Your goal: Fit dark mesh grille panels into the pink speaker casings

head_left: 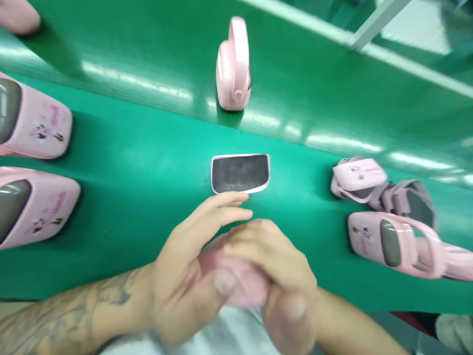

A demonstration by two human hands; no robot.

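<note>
One loosely bent left hand and curled right hand seemingly hold a blurred pink piece below the dark-faced panel.

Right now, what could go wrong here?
The pink part between the left hand and right hand might slip; blur hides the exact grip. The left hand, close in this view to the pink-rimmed dark piece, could nudge it. The upright pink handled case might tip if bumped.
</note>
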